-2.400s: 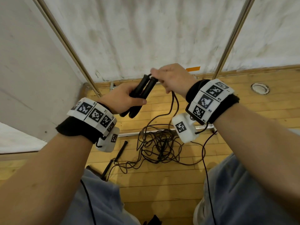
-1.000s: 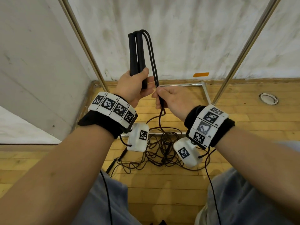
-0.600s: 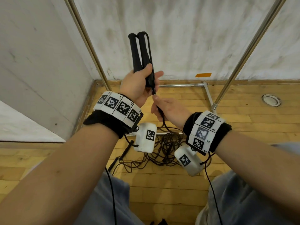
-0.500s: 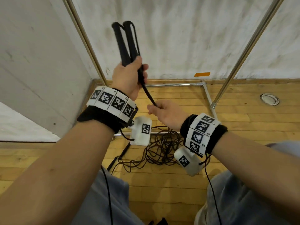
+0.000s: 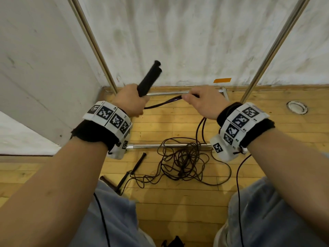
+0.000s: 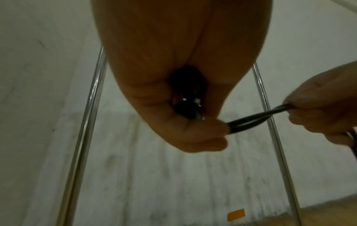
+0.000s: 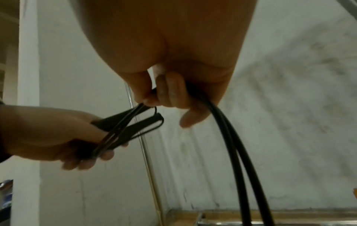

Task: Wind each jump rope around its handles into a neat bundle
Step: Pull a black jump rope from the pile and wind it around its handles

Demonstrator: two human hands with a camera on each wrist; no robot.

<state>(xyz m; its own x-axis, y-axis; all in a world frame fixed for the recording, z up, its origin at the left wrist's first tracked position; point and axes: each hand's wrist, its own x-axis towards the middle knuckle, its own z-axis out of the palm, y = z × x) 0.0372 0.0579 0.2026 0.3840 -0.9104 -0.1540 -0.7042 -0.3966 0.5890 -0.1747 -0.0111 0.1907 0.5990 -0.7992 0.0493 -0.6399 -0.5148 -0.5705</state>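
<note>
Rope (image 5: pixel 162 104) stretches between left fingers (image 5: pixel 140 111) gripping handles (image 5: pixel 148 79) and right fingers (image 7: pixel 170 91) pinching it.

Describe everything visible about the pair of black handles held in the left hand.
The pair of black handles are slim matte cylinders, seemingly foam- or rubber-covered, held side by side. The left hand grips their lower ends, so they tilt up and to the right before the white wall. Doubled black rope runs from the grip across to the right hand, which pinches it; the rest trails to the floor. No winds circle the visible part of the handles.
</note>
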